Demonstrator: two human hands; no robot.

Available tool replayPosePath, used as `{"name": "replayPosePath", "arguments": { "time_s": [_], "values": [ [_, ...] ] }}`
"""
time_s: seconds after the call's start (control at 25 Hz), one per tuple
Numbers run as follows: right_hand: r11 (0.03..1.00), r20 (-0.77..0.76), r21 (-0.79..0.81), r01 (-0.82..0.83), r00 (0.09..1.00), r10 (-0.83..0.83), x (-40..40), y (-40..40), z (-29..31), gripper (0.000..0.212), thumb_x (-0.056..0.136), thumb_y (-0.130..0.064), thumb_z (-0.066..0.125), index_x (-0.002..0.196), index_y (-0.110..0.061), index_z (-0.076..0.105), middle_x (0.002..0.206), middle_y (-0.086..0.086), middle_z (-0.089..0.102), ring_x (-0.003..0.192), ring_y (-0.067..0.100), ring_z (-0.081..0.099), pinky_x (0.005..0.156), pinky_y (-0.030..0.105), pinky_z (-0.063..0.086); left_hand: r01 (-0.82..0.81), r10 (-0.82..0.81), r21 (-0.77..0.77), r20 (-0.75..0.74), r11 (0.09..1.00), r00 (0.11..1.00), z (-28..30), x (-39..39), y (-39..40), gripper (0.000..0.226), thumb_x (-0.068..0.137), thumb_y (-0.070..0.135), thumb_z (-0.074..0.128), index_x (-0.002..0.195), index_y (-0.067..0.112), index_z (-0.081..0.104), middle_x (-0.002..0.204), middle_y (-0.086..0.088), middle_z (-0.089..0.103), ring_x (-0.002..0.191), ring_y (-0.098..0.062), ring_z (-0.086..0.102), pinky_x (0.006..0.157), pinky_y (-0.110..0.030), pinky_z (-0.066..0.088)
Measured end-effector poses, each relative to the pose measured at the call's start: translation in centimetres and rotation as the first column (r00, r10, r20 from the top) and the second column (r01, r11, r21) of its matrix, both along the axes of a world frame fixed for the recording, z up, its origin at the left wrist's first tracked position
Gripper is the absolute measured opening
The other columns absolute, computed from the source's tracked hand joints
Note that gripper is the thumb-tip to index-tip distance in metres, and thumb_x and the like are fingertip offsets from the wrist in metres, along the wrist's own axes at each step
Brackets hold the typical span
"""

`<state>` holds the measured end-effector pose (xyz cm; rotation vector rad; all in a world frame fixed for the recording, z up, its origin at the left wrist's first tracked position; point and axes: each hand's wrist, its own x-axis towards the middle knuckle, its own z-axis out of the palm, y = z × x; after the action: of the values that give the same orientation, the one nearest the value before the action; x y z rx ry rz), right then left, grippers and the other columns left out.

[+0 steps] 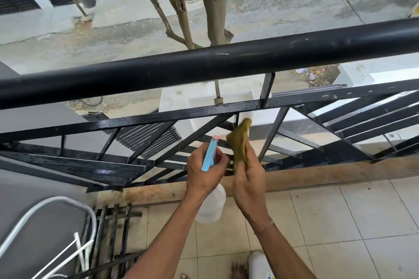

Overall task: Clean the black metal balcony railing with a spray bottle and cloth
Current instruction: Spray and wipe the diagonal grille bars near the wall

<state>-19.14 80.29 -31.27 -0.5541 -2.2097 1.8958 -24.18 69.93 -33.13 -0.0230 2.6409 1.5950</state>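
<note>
Left hand point(205, 169) is wrapped around the neck of the spray bottle point(209, 190), fingers curled round the light blue trigger head, which has a small pink nozzle tip pointing away at the bars. Right hand point(248, 182) is just beside it, fingers closed on a bunched-up olive-green cloth point(239, 140) that sticks up out of the fist and touches one of the slanted bars. The bottle's body is translucent white plastic and hangs below the left wrist; no label readable on it. Both hands sit right up against the lower part of the black metal railing point(204, 68), below its fat round top rail, which runs across the whole view and has a few small scuffs and pale chips. Under that rail are flat black bars set at angles, glossy and wet-looking toward the left. The floor point(340, 222) on the near side is pale square tile with dark grout lines. There's a white plastic jug point(258, 265) near the bottom edge with a colourful label too small to read, and a white tube frame point(56, 217) at the near left. Beyond the railing, a bare tree trunk point(215, 7) rises from the concrete street.
</note>
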Motion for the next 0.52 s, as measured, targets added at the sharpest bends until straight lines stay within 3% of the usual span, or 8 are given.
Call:
{"name": "replayPosePath", "arguments": {
  "time_s": [0.08, 0.16, 0.28, 0.4, 0.52],
  "values": [
    [0.992, 0.013, 0.111, -0.058, 0.998, 0.057, -2.6, -1.3, 0.4, 0.054, 0.101, 0.004, 0.040, 0.152, -0.012, 0.037, 0.131, -0.003, 0.061, 0.108, -0.001, 0.059, 0.090, 0.003, 0.045, -0.008, 0.008, 0.015, -0.019, 1.000, 1.000, 0.1, 0.2, -1.0, 0.011, 0.088, 0.018, 0.077, 0.085, 0.013, 0.067, 0.073, 0.002, 0.062, 0.065, -0.015, 0.060, 0.058, -0.028, 0.053],
    [0.974, 0.091, 0.201, -0.102, 0.992, 0.085, -5.0, -2.3, 0.8, 0.052, 0.099, 0.003, 0.044, 0.149, -0.006, 0.037, 0.128, 0.009, 0.059, 0.105, 0.009, 0.060, 0.088, 0.006, 0.045, -0.043, 0.043, 0.010, -0.017, 0.999, 0.999, 0.1, 0.2, -2.1, 0.012, 0.089, 0.006, 0.074, 0.084, 0.015, 0.067, 0.072, 0.003, 0.063, 0.064, -0.011, 0.058, 0.058, -0.022, 0.049],
    [0.915, 0.182, 0.366, -0.168, 0.977, 0.107, -7.6, -2.1, 1.5, 0.043, 0.093, 0.006, 0.047, 0.135, -0.001, 0.045, 0.127, 0.018, 0.057, 0.113, 0.032, 0.058, 0.087, 0.029, 0.046, -0.084, 0.083, 0.007, 0.020, 0.996, 0.996, 0.0, 0.1, -3.4, 0.012, 0.082, 0.014, 0.074, 0.078, 0.021, 0.066, 0.067, 0.004, 0.061, 0.064, -0.021, 0.064, 0.057, -0.042, 0.059],
    [0.880, 0.291, 0.403, -0.253, 0.947, 0.139, -8.7, -0.7, 2.2, 0.029, 0.095, 0.004, 0.041, 0.122, 0.000, 0.051, 0.123, 0.019, 0.059, 0.112, 0.037, 0.056, 0.077, 0.026, 0.031, -0.091, 0.091, -0.004, 0.048, 0.996, 0.995, 0.2, 0.4, -4.0, 0.010, 0.082, 0.017, 0.078, 0.084, 0.021, 0.068, 0.074, 0.007, 0.064, 0.071, -0.029, 0.068, 0.062, -0.053, 0.062],
    [0.873, 0.244, 0.427, -0.236, 0.960, 0.140, -8.1, -0.6, 2.1, 0.027, 0.097, 0.005, 0.041, 0.121, 0.001, 0.053, 0.120, 0.019, 0.061, 0.104, 0.036, 0.059, 0.075, 0.024, 0.032, -0.108, 0.107, 0.002, 0.062, 0.994, 0.992, 0.5, 0.8, -4.0, 0.016, 0.085, 0.011, 0.078, 0.085, 0.023, 0.067, 0.071, 0.007, 0.061, 0.074, -0.030, 0.068, 0.066, -0.054, 0.062]
  ]
}}
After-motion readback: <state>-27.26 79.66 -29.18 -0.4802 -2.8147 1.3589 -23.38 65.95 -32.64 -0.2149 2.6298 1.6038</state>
